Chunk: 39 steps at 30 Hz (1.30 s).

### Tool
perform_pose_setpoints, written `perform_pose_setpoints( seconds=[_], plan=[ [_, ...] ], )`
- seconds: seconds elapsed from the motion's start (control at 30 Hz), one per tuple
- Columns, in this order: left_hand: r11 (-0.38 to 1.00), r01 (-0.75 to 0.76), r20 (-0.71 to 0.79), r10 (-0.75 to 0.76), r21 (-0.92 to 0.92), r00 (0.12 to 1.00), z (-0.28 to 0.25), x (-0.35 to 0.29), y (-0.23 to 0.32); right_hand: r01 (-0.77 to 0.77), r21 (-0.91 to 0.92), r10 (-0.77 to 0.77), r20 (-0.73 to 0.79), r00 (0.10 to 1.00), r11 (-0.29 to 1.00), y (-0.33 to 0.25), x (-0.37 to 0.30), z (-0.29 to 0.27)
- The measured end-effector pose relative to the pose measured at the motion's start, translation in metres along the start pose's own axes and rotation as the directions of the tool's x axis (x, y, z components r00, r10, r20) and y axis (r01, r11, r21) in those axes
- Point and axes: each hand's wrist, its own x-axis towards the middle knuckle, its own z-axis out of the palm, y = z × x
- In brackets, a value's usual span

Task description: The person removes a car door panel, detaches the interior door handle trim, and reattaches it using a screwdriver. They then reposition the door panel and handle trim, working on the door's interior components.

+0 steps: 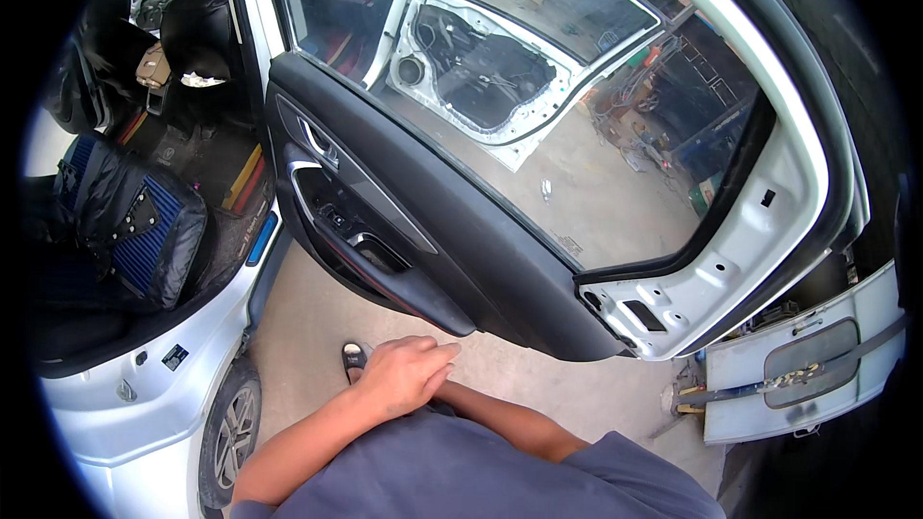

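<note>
Nearest the camera, a dark grey shirt (pixel 452 471) is seen, with both forearms brought in front of it. The left hand (pixel 409 370) is laid over the right hand (pixel 445 387), so the two are together; the right is mostly covered, and how its fingers are curled cannot be told. No tool is seen in them. The open rear door (pixel 793 183) stands just ahead, its black trim panel (pixel 413 202) turned toward the body and its armrest just beyond the fingers. On the panel, a silver inner handle (pixel 322 139) and a window switch (pixel 332 216) are seen in place.

A pause appears to be in hand; for any work on the panel, the hands would have to be parted and raised to its edge.

Through the glass, a front door (pixel 490 77) is seen with its inner metal laid bare. To the left, a covered rear seat (pixel 144 240) is framed by the white car body (pixel 163 413), above a wheel (pixel 234 428). Pale concrete floor (pixel 317 317) is spread beneath, where a sandal (pixel 354 358) is glimpsed. To the right, a pale vehicle panel (pixel 735 413) is crossed by a strap.
</note>
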Motion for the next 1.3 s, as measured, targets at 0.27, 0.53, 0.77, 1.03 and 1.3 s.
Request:
perform_pose_setpoints(
  seconds=[0.27,0.53,0.77,1.03,1.3],
  plan=[
    [0.765,-0.571,0.15,0.554,0.296,0.819,0.016,0.146,0.085,-0.691,-0.451,0.648,-0.277,0.71,0.564,0.057,-0.183,-0.057],
    [0.403,-0.75,0.424,0.64,0.525,0.64,0.025,0.184,0.092,-0.993,0.1,0.976,-0.212,0.037,0.06,0.088,-0.478,0.081],
    [0.374,-0.66,0.354,0.619,0.652,0.701,0.026,0.183,0.086,-0.993,0.097,0.996,0.075,-0.052,-0.059,0.149,-0.599,0.208],
    [0.597,-0.438,0.206,0.417,0.672,0.885,0.042,0.172,0.079,-0.769,-0.006,0.694,-0.425,0.581,0.64,0.13,-0.471,0.048],
    [0.843,-0.333,0.025,0.357,0.422,0.934,0.04,0.135,0.096,-0.826,0.265,0.818,-0.461,0.344,0.497,0.059,-0.397,-0.026]
  ],
)
